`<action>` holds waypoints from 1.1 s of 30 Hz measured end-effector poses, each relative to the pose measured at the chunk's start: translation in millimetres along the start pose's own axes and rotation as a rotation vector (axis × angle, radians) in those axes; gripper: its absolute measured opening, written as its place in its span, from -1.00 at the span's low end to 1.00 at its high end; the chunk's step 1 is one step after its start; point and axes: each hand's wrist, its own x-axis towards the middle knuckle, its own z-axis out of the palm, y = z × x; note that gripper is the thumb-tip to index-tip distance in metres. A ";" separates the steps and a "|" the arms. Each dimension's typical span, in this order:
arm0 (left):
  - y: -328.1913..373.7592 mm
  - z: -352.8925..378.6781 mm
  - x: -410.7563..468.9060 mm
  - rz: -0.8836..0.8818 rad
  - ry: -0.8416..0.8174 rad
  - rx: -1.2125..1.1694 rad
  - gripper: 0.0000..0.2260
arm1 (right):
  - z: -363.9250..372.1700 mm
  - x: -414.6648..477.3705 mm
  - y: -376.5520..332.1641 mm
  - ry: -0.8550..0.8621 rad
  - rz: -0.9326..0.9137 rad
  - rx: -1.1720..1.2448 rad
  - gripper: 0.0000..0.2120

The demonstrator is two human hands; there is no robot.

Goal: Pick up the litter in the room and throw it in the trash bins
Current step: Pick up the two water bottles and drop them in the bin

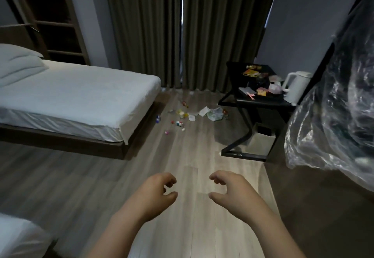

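Note:
Litter lies scattered on the wooden floor between the bed and the black table: a crumpled plastic bag, white paper, a small white container, a bottle, a small can and a pink scrap. A square trash bin stands under the black table. More wrappers lie on the tabletop. My left hand and my right hand hover low in front of me, far from the litter, fingers curled apart and holding nothing.
A bed with white sheets fills the left. A black side table carries a white kettle. Clear plastic sheeting hangs at the right. Dark curtains close the far wall. Another bed corner is at bottom left.

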 end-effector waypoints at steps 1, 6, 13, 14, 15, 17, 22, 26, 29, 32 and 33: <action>-3.3 -2.7 16.6 -0.010 -0.001 -0.004 -0.71 | 0.3 17.0 2.5 -0.009 0.001 -0.005 -0.61; -27.9 -23.9 111.3 -0.022 -0.005 -0.013 -0.71 | 1.3 114.2 9.2 -0.007 0.022 -0.030 -0.60; -72.3 -89.5 245.9 -0.018 -0.024 0.009 -0.69 | -3.6 256.2 -10.8 -0.013 0.081 -0.036 -0.62; -76.5 -99.4 264.6 -0.016 -0.024 0.024 -0.68 | -4.3 274.6 -13.8 -0.009 0.087 -0.035 -0.62; -79.9 -108.0 283.0 -0.011 -0.021 0.040 -0.67 | -5.1 292.1 -16.0 -0.006 0.092 -0.034 -0.62; -84.7 -121.1 316.6 -0.003 -0.017 0.053 -0.67 | -6.7 324.7 -17.7 -0.012 0.096 -0.035 -0.62; -96.3 -142.8 390.6 -0.003 -0.031 0.066 -0.67 | -12.4 402.3 -10.3 -0.028 0.108 -0.042 -0.61; -103.2 -157.6 459.0 -0.019 -0.007 0.089 -0.67 | -19.2 476.3 5.8 -0.038 0.103 -0.031 -0.60; -104.8 -167.0 515.5 -0.029 -0.014 0.105 -0.67 | -28.8 540.3 19.3 -0.044 0.081 -0.039 -0.59; -101.1 -177.2 570.9 -0.057 -0.027 0.120 -0.66 | -42.4 603.7 33.5 -0.060 0.076 -0.025 -0.58; -99.5 -180.2 588.8 -0.065 -0.032 0.130 -0.66 | -46.5 623.2 38.0 -0.069 0.077 -0.014 -0.58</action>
